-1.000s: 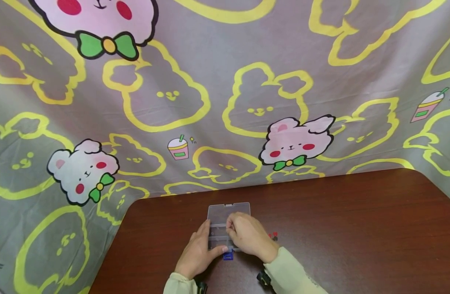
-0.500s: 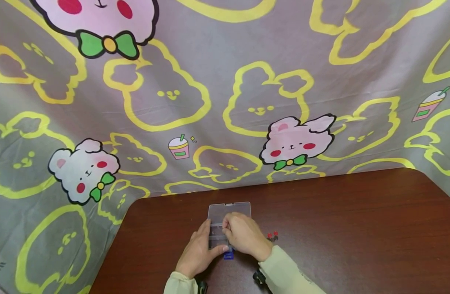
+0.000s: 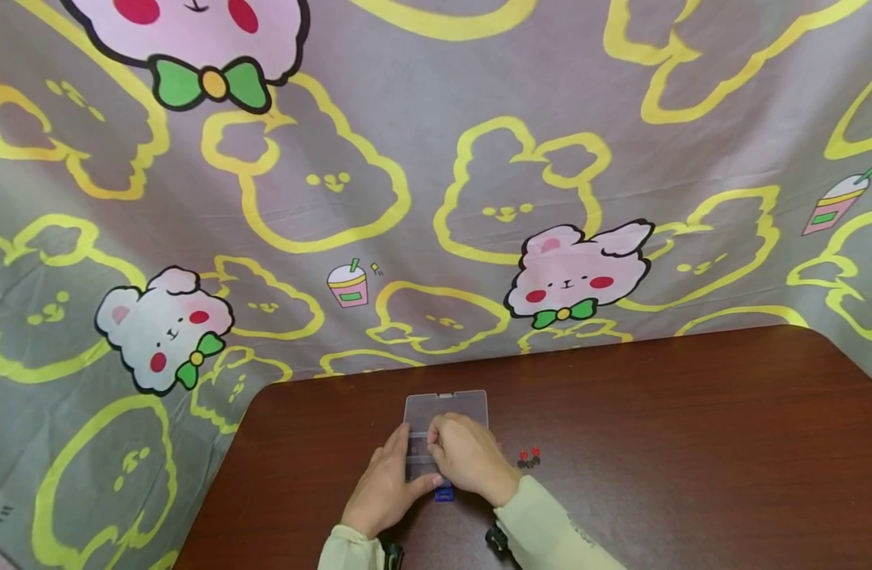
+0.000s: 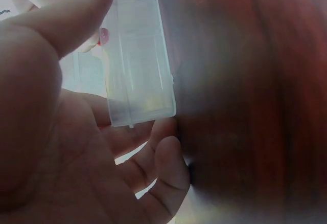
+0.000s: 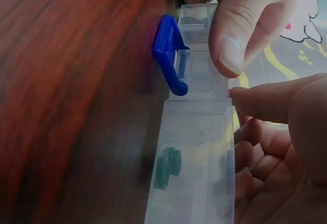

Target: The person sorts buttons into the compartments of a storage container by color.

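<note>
A clear plastic compartment box [image 3: 421, 448] lies on the table with its lid [image 3: 446, 404] raised at the back. My left hand [image 3: 382, 483] holds the box, fingers along its left side and thumb on the front edge. Over the box's inside, my right hand [image 3: 471, 457] has its fingers curled. At its fingertips, a small red piece [image 5: 231, 91] shows, mostly hidden; its kind is unclear. A blue clip [image 5: 166, 50] hangs open at the box's front. Through the clear wall, green round pieces [image 5: 168, 166] show inside.
Several small red-and-black pieces [image 3: 529, 457] lie on the table right of the box. The brown wooden table [image 3: 664, 451] ends at a patterned cloth [image 3: 378, 198] behind.
My right hand has shifted slightly left over the box, uncovering more of the red-and-black pieces on the table. The left hand keeps its place on the box.
</note>
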